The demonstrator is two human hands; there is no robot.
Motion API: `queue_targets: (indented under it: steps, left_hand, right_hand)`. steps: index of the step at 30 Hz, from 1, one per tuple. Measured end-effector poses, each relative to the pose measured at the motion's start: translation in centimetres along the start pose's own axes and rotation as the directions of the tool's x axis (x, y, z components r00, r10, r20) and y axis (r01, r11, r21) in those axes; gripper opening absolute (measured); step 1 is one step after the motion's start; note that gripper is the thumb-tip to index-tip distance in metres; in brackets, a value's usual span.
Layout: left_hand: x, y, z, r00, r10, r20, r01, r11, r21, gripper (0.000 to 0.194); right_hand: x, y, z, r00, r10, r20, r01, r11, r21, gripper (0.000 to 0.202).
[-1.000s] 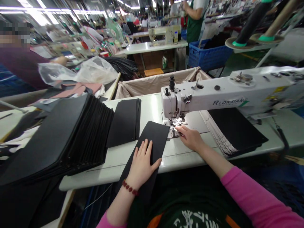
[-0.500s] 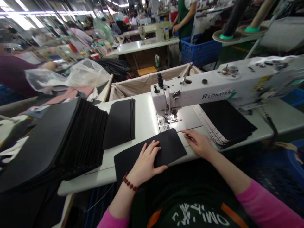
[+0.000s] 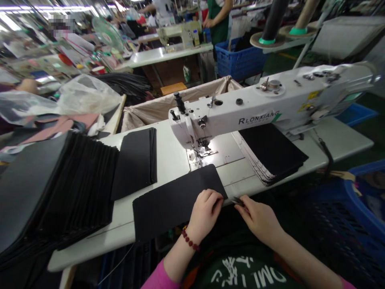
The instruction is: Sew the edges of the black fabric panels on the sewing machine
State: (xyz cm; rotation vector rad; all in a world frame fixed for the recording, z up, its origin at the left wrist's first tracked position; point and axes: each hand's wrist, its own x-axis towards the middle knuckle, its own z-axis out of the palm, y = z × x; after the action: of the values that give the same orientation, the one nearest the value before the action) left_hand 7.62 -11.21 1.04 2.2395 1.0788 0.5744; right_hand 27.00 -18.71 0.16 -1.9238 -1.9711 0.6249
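Observation:
A black panel (image 3: 174, 200) lies slantwise at the front edge of the pale sewing table (image 3: 168, 150), its upper right corner near the needle area of the white sewing machine (image 3: 228, 112). My left hand (image 3: 206, 208) is closed at the panel's right end, fingers pinching its edge near the corner. Just right of it, my right hand (image 3: 255, 216) is closed around a small dark metal tool (image 3: 238, 201), whose tip points toward the panel's corner. The tool looks like thread snips, though most of it is hidden in the fingers.
Stacked black panels (image 3: 81, 188) rise at the left, with a smaller pile (image 3: 135, 160) beside them. Another stack (image 3: 270, 148) sits under the machine arm. A cloth-lined bin (image 3: 156, 106) stands behind the table, a blue basket (image 3: 361, 204) at the right. A person (image 3: 218, 20) stands farther back.
My left hand has left its flat spread on the panel and closed at the right corner. My right hand, with the tool, has come down toward the table's front edge. The view has shifted right.

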Motion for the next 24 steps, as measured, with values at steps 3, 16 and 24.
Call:
queue_targets:
  steps: [3,16,24]
  left_hand:
    - [-0.1,0.1,-0.4,1.000,-0.016,0.012,0.016,0.999,-0.051,0.009]
    - [-0.7,0.2,-1.8,0.994,0.054,0.093,-0.050,0.998,-0.047,0.009]
    - [-8.3,-6.2,-8.6,0.996,-0.012,0.090,-0.024,0.918,0.395,0.051]
  right_hand:
    - [0.3,-0.8,0.2,0.999,-0.044,0.007,0.045,0.996,-0.081,0.019]
    - [1.7,-1.1,0.3,0.998,-0.061,-0.019,0.057,0.980,-0.192,0.024]
    - [3.3,-0.7,-0.3,0.976,-0.214,-0.047,0.214,0.977,-0.018,0.035]
